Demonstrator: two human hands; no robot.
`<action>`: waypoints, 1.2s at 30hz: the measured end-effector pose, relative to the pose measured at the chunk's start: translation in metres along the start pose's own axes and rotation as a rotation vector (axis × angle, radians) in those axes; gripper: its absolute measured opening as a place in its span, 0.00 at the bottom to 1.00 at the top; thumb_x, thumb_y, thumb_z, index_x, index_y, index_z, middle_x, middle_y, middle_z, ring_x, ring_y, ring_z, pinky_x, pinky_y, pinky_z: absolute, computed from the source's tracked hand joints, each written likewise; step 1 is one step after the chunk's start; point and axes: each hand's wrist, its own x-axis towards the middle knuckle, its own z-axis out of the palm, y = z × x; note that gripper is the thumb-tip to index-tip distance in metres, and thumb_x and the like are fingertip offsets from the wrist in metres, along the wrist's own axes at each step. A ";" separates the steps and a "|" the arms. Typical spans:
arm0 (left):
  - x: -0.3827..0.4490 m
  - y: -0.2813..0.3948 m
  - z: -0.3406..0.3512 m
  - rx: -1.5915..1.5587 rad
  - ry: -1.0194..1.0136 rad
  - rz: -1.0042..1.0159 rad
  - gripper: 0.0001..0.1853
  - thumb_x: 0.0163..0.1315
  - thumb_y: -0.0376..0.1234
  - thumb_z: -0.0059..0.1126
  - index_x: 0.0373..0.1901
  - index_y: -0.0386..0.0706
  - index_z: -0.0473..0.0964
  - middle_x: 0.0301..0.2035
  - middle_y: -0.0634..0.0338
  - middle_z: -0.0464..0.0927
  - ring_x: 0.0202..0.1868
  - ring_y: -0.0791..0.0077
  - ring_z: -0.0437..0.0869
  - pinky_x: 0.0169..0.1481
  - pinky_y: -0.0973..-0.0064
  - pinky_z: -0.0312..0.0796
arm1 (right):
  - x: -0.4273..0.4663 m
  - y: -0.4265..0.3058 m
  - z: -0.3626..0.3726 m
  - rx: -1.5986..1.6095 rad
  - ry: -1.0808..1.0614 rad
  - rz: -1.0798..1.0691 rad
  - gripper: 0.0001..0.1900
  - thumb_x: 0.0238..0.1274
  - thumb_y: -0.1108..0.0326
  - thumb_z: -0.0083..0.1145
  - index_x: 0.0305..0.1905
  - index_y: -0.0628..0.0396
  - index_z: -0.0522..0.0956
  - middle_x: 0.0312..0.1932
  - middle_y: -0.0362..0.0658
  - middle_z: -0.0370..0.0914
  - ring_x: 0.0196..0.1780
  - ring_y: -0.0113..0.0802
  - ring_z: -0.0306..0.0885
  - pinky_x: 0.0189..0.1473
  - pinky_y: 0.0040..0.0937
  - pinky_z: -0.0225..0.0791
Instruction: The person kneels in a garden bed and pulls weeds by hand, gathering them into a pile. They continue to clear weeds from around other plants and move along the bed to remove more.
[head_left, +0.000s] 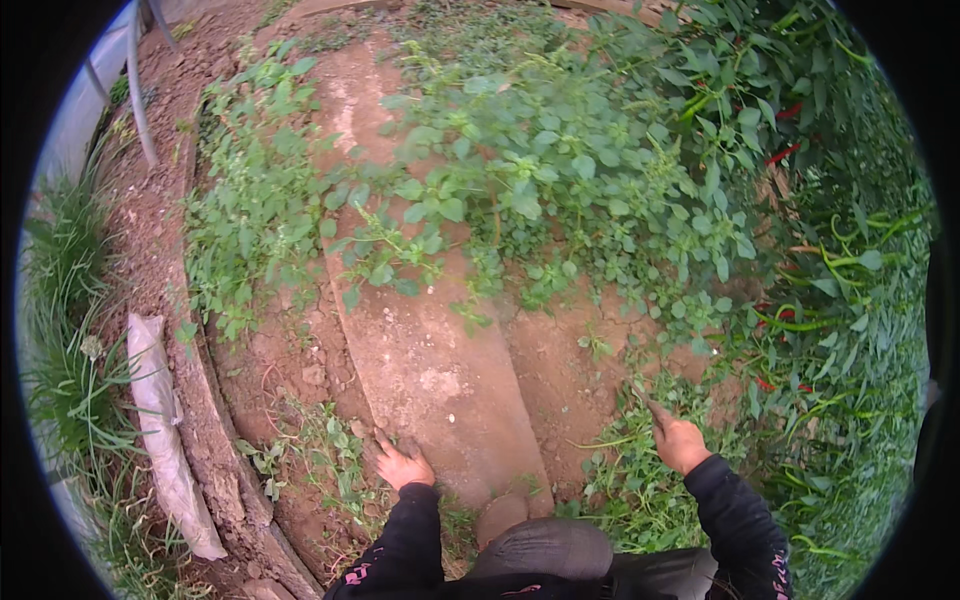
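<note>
My left hand reaches down at the left edge of a dirty concrete slab path, its fingers spread and soil-stained, with nothing visible in it. Beside it on the soil lie loose, uprooted-looking weeds. My right hand is curled around a small dark hand tool, whose end points up and left toward the soil; its exact kind cannot be told. Under and around that hand spreads a heap of green weeds.
Dense leafy weeds cover the path farther ahead. Chili pepper plants with red and green fruit line the right. At left are a curved bed edging, a rolled pale plastic sheet and grassy green plants. My knee is near the slab.
</note>
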 end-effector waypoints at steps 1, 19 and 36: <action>0.000 -0.001 0.003 0.009 0.056 0.047 0.39 0.62 0.45 0.52 0.73 0.44 0.49 0.64 0.37 0.59 0.63 0.42 0.63 0.65 0.52 0.56 | -0.004 0.005 0.013 -0.024 -0.021 0.058 0.24 0.64 0.64 0.48 0.66 0.47 0.65 0.29 0.56 0.80 0.33 0.56 0.78 0.36 0.51 0.71; -0.010 -0.003 -0.033 0.061 -0.127 -0.081 0.41 0.64 0.52 0.51 0.73 0.48 0.46 0.69 0.44 0.53 0.71 0.46 0.53 0.68 0.45 0.54 | 0.006 0.086 0.073 0.021 -0.198 0.033 0.14 0.58 0.68 0.47 0.46 0.60 0.79 0.40 0.58 0.81 0.46 0.54 0.80 0.48 0.47 0.72; -0.127 0.103 -0.155 -0.320 0.298 0.226 0.13 0.65 0.34 0.50 0.49 0.41 0.74 0.33 0.44 0.81 0.37 0.51 0.84 0.44 0.60 0.74 | 0.004 0.157 0.092 0.056 -0.102 -0.203 0.17 0.59 0.69 0.48 0.51 0.61 0.78 0.45 0.60 0.79 0.51 0.55 0.78 0.52 0.46 0.71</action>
